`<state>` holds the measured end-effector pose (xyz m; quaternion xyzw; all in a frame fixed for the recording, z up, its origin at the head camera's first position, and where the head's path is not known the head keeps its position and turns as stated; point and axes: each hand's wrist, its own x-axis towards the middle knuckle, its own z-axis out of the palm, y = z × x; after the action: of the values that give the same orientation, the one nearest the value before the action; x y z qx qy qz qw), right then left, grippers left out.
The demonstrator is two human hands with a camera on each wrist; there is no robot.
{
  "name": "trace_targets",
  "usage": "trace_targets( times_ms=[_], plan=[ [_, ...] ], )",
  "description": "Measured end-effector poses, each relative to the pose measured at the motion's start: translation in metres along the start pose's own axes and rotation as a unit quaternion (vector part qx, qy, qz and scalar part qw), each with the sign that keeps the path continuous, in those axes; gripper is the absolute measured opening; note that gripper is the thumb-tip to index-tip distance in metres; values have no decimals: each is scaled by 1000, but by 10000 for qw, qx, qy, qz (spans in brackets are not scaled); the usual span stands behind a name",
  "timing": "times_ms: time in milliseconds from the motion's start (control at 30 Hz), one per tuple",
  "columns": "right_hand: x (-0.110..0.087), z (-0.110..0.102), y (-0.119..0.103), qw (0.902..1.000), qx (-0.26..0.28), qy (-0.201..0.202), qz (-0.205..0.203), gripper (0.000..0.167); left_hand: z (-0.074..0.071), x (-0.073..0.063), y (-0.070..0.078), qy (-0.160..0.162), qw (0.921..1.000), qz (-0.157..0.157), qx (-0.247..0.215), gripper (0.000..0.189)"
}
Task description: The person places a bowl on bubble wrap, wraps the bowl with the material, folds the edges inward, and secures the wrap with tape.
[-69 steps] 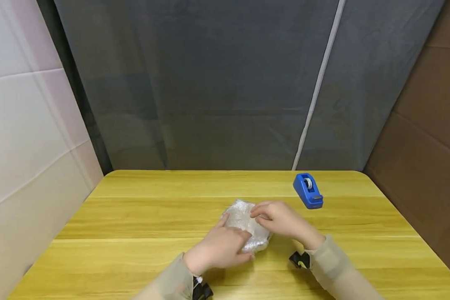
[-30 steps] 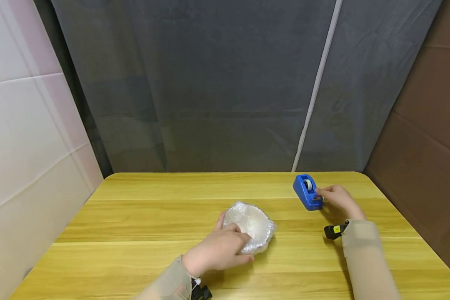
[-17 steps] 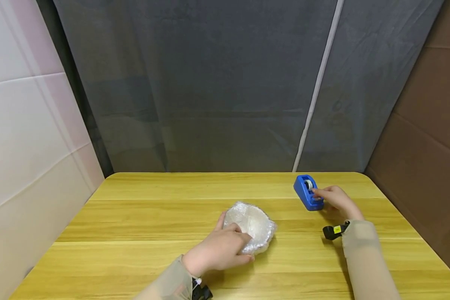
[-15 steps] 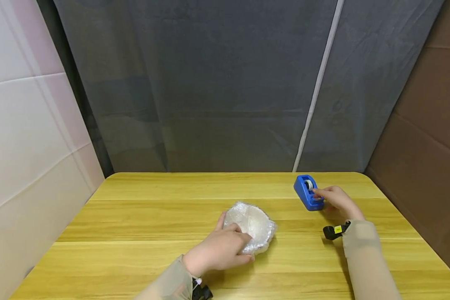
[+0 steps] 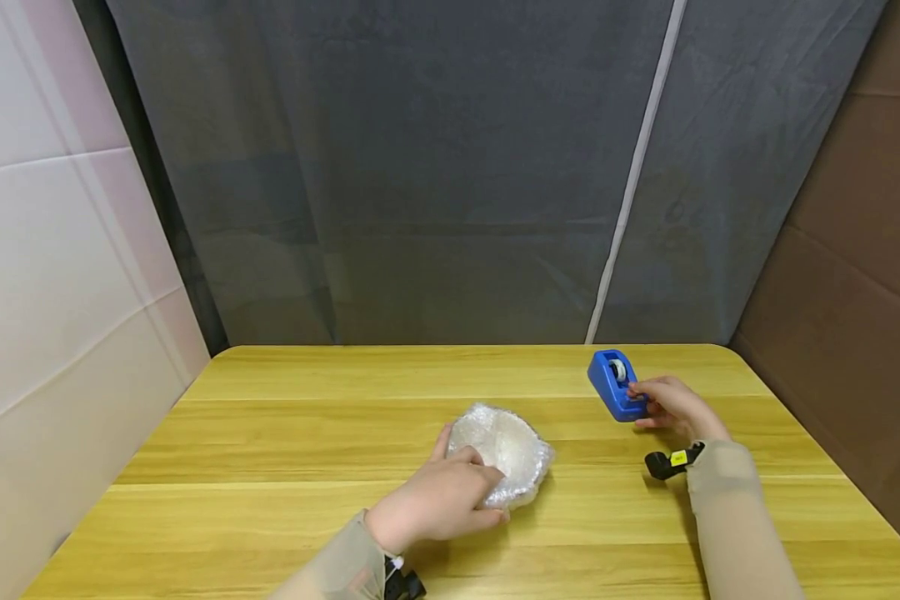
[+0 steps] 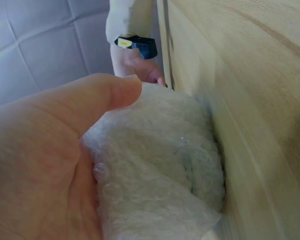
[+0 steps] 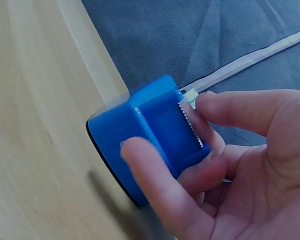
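Note:
A bundle in clear bubble wrap [image 5: 521, 454] lies on the table in the head view; what it holds is hidden. My left hand [image 5: 438, 496] grips its near left side, with curled fingers on top. In the left wrist view the thumb [image 6: 122, 92] presses against the edge of the wrap. Back right stands a blue tape dispenser [image 5: 607, 385] with a white roll of tape [image 5: 618, 369]. My right hand [image 5: 675, 404] is at its cutter end. Up close in the right wrist view, fingertips pinch the tape's short free end [image 7: 191, 96] beside the serrated cutter [image 7: 191, 125].
The wooden table [image 5: 307, 433] has its far edge against a dark grey curtain [image 5: 435, 208]. A white panel [image 5: 67, 250] rises on the left and a brown one [image 5: 855, 250] on the right. A black wrist camera [image 5: 667, 464] hangs beneath the right wrist.
My right hand has left the bubble-wrapped bundle and reached right and back to the dispenser, where its fingers have shifted slightly at the cutter end. The left hand stays on the bundle.

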<state>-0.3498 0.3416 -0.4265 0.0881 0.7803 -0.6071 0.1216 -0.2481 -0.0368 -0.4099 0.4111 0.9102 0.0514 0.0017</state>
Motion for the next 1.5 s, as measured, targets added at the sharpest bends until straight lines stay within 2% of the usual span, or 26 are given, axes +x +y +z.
trace_targets(
  times_ms=[367,533,767,1133,1300,1500],
  plan=[
    [1,-4,4,9977,657,-137,-24,20,-3,-1,2,-33,10000,-5,-40,32],
    [0,-1,2,9983,568,-145,-3,27,-2,-1,1,-24,10000,-17,-40,36],
    [-4,-1,-1,9959,894,-112,74,30,1,-3,0,22,10000,13,-67,37],
    [-5,1,-3,9981,613,23,25,41,1,-2,-2,-7,10000,-8,-73,36],
    [-4,-1,2,9982,591,-21,-135,44,2,1,-2,-16,10000,-28,-56,34],
    [-7,-6,9,9953,807,-199,-494,24,2,5,-1,-25,10000,-6,-65,31]
  ],
)
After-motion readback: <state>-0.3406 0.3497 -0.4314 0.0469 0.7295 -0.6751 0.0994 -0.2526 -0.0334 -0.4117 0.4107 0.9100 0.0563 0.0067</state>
